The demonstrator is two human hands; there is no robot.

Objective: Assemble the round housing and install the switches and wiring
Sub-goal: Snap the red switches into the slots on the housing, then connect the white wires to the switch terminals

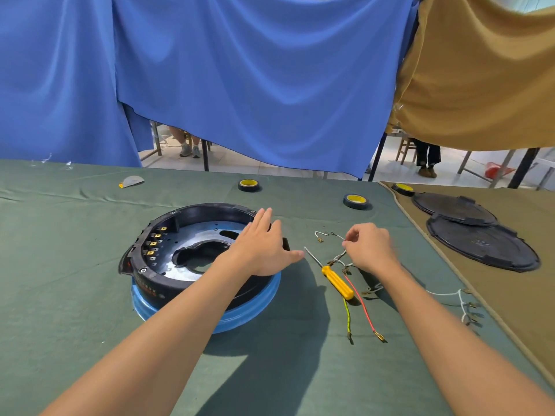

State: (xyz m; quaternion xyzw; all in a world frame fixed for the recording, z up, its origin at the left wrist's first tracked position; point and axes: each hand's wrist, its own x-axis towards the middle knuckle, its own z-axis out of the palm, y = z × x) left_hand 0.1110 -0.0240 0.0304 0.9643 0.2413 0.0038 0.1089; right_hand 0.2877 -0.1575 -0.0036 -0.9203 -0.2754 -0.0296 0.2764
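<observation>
Green cloth covers the bench; I log it left to right.

- Far left, near the back edge: a grey half-round scrap, lying flat.
- Centre-left: the round housing, black, open side up. It sits on a blue ring that shows under its near and right edges. Along the inner left wall I see a row of brass-coloured terminals. The floor is a pale metal plate with a large irregular opening.
- The left hand lies over the housing's right rim, fingers straight and spread, thumb pointing right, holding nothing. I cannot tell whether the palm bears on the rim or only hovers.
- Behind the housing: a black tape roll with a yellow core. A second tape roll sits further right.
- Just right of the left thumb: a yellow-handled screwdriver on the cloth, shaft pointing up-left.
- By the screwdriver's handle, a green-yellow wire and a red wire run toward me, each ending in a terminal.
- The right hand, slightly blurred, is up and right of the screwdriver. Its fingers are curled, with thumb and forefinger pinching the top of a pale wire bundle that trails down to the cloth.
- Further right, white wires lie at the seam where the green cloth meets a tan cloth.
- On the tan cloth: a third tape roll and two black round lids, overlapping.
</observation>
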